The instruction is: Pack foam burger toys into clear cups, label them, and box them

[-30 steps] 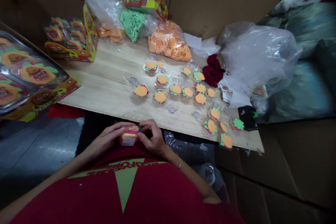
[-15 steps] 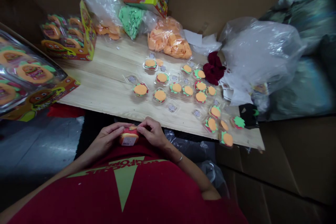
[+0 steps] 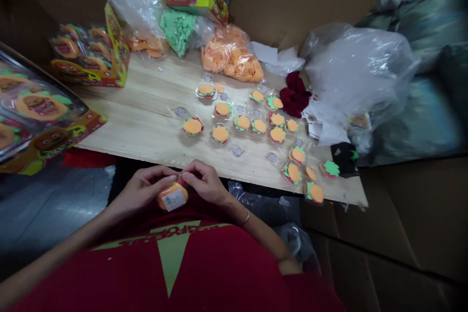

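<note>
Close to my body, just off the table's front edge, I hold a clear-packed toy burger point(image 3: 173, 198) with a white label facing up. My left hand point(image 3: 148, 185) grips its left and far side, thumb on the pack. The fingers of my right hand point(image 3: 206, 183) pinch its far right edge; their tips partly cover that edge. Beyond my hands, several toy burgers in clear plastic packs, such as one burger point(image 3: 192, 126) and another burger point(image 3: 220, 134), stand open on the wooden table point(image 3: 146, 122). A loose green-topped burger point(image 3: 331, 169) lies at the right.
Display boxes of packed burgers point(image 3: 89, 56) stand at the left, one box point(image 3: 54, 141) overhanging near the edge. Bags of orange pieces point(image 3: 234, 56) and green pieces point(image 3: 178, 29) lie at the back. A dark red cloth point(image 3: 294, 95) and a large clear bag point(image 3: 361, 68) are at the right.
The burger pack has turned and tilted in my hands, so its labelled side now faces up more. Both hands have shifted slightly left with it. The table things keep their places.
</note>
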{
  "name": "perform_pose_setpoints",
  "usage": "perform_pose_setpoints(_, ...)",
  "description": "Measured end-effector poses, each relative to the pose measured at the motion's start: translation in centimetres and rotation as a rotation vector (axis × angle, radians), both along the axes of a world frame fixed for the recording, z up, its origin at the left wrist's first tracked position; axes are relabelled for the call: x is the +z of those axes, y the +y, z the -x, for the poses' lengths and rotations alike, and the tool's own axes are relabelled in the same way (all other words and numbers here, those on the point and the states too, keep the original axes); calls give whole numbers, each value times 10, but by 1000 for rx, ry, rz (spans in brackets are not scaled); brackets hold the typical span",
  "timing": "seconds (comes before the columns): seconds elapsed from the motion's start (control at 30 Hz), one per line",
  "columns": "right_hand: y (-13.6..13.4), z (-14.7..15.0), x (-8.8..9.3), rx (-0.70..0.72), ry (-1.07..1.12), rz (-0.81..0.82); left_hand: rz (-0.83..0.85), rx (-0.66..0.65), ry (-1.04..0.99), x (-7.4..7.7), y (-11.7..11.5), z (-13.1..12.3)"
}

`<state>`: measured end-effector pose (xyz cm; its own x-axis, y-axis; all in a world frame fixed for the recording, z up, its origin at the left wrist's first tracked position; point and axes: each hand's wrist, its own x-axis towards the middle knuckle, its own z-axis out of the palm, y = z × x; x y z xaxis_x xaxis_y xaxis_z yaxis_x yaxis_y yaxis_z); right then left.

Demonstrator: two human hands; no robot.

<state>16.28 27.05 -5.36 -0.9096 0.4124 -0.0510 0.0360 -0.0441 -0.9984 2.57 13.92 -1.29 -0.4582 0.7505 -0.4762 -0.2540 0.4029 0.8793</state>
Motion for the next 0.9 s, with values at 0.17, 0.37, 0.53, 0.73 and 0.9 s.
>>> perform_pose_setpoints(0.17, 16, -2, 19, 186, 5, -61, -38, 12, -50, -4, -7, -13)
perform_pose_setpoints(0.37, 7, -6, 9, -43, 1, -142, -80, 229, -247, -12, -9, -22)
perform_pose_setpoints(0.53, -4, -19, -24, -175, -128, 152, -44, 272, -303, -20, -17, -15)
perform_pose_setpoints(0.73, 25, -12, 9, 170, -26, -154, -51, -6, 20, -6, -10, -10)
perform_pose_setpoints(0.9, 29, -8, 26, 266, -8, -212, -90, -44, 56, -3, -11, -18)
